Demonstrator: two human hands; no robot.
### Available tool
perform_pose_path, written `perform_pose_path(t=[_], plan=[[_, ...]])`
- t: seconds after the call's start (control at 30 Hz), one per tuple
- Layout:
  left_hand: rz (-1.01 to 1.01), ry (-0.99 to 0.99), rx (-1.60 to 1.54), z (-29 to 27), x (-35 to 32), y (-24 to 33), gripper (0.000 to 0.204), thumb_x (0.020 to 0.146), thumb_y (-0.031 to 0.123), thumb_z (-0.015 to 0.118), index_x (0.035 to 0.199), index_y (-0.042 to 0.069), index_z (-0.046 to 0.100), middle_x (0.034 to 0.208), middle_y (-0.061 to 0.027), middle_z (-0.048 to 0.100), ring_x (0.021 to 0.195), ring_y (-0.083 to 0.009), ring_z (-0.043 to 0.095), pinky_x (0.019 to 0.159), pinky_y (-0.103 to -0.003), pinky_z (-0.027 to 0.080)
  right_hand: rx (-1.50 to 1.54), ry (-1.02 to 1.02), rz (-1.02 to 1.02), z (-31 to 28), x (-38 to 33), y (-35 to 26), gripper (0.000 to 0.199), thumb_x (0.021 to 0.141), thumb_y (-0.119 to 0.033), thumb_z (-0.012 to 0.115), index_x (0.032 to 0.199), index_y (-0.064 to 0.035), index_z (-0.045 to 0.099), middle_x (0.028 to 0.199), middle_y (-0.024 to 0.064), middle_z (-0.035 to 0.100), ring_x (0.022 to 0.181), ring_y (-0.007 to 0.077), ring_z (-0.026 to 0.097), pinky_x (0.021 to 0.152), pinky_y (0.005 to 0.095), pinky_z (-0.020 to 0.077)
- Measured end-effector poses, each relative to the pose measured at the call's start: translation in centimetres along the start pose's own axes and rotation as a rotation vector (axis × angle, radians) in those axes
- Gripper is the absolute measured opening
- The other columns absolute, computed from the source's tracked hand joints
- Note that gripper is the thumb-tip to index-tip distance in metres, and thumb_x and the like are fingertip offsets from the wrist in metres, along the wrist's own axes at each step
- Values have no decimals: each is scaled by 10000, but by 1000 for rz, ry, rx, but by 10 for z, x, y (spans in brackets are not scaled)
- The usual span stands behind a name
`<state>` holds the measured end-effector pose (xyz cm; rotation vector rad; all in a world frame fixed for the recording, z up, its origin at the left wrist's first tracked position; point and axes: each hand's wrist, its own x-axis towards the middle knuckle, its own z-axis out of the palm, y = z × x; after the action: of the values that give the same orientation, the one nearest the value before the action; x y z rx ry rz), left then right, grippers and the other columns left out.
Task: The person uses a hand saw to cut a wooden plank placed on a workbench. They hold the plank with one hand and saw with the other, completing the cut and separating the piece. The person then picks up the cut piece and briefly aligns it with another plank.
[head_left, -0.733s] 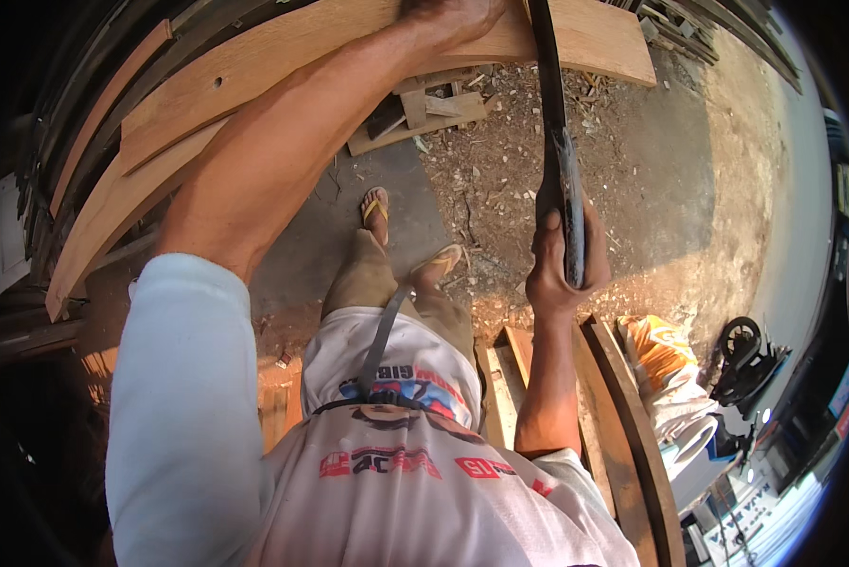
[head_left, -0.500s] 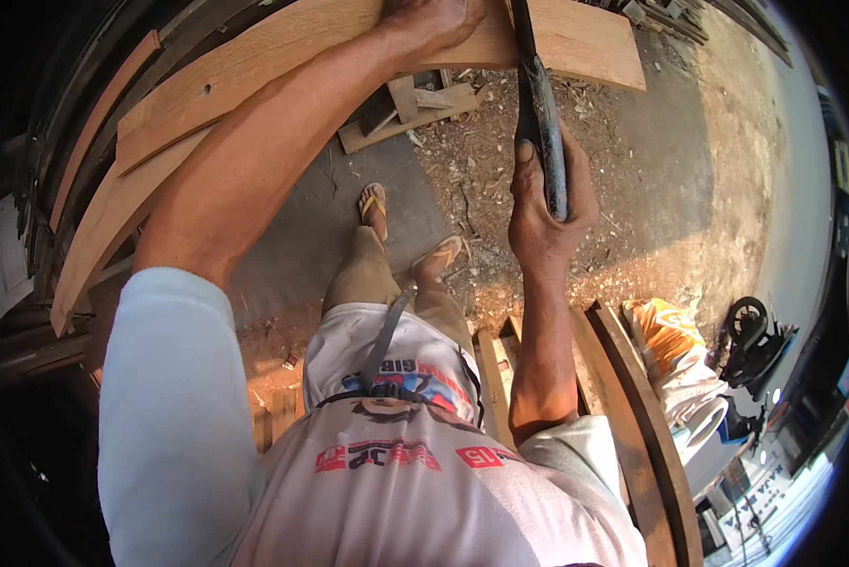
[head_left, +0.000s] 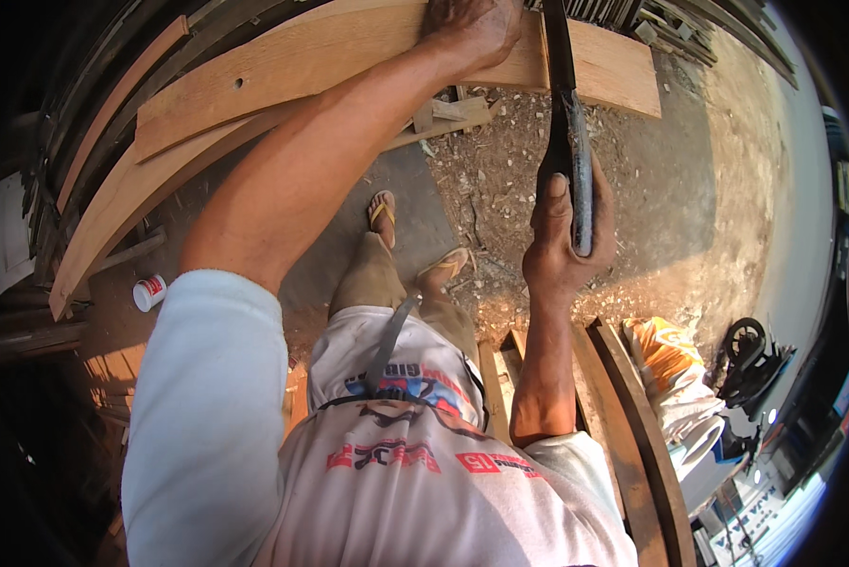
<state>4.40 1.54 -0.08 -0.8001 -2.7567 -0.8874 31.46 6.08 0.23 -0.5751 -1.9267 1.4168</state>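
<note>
A long, pale brown wooden plank [head_left: 339, 57] with a small round hole lies across the top of the view. My left hand [head_left: 476, 33] rests on it with closed fingers, partly cut off by the upper edge. Just to its right, my right hand [head_left: 568, 222] is wrapped around the worn, dark handle of what looks like a handsaw [head_left: 559, 57]. Its dark blade, seen nearly edge-on, crosses the plank close to the right end. The teeth and the far tip cannot be made out.
Below the plank stands a small wooden support [head_left: 443, 118]. More boards [head_left: 94, 227] are stacked at the left, near a white and red tub [head_left: 148, 293]. Long beams [head_left: 642, 416] lie at my right side, beside an orange and white sack [head_left: 670, 364]. Wood chips litter the ground.
The whole view has shifted, so the plank sits lower and farther right. The saw has drawn slightly toward me. My left hand has shifted right along the plank, and the tub now shows.
</note>
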Motion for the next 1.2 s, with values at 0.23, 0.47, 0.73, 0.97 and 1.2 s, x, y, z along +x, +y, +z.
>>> perform_pose_path(t=[0.23, 0.47, 0.73, 0.97, 1.2], plan=[[-55, -87, -1, -11, 3, 8, 414, 1072, 345, 474, 1204, -14, 630, 1270, -265, 658, 1261, -433, 588, 1050, -570, 456, -92, 74, -50, -48, -26, -43, 473, 1041, -213, 704, 1382, 100, 607, 1200, 197, 730, 1029, 189, 709, 915, 310, 553], [-78, -71, -26, -17, 3, 16, 418, 1068, 348, 473, 1152, -14, 664, 1207, -280, 683, 1184, -460, 629, 1004, -578, 487, -64, -28, 70, -36, -43, -24, 433, 1022, -148, 711, 1398, 47, 621, 1115, 132, 740, 936, 146, 692, 845, 283, 550], [-94, -32, -76, -19, 9, 15, 458, 1060, 379, 484, 1071, -30, 690, 1155, -305, 701, 1108, -491, 659, 967, -595, 508, -133, -40, -99, -46, -60, -12, 436, 1001, -92, 718, 1400, 48, 617, 1135, 152, 746, 970, 154, 700, 881, 288, 552], [-38, -6, 69, -3, 45, -14, 474, 1047, 407, 503, 1041, -22, 705, 1075, -311, 713, 1055, -490, 679, 919, -594, 527, -65, -49, 83, -22, -11, -15, 408, 1012, -103, 712, 1394, 16, 635, 1082, 99, 741, 919, 99, 674, 821, 256, 545], [-74, -2, 21, -3, 45, -8, 418, 1035, 346, 524, 1004, -27, 709, 1055, -316, 711, 1043, -495, 682, 904, -592, 533, -159, -73, -65, -30, 2, -6, 406, 991, -129, 749, 1362, 9, 660, 1145, 114, 759, 986, 150, 718, 888, 294, 555]])
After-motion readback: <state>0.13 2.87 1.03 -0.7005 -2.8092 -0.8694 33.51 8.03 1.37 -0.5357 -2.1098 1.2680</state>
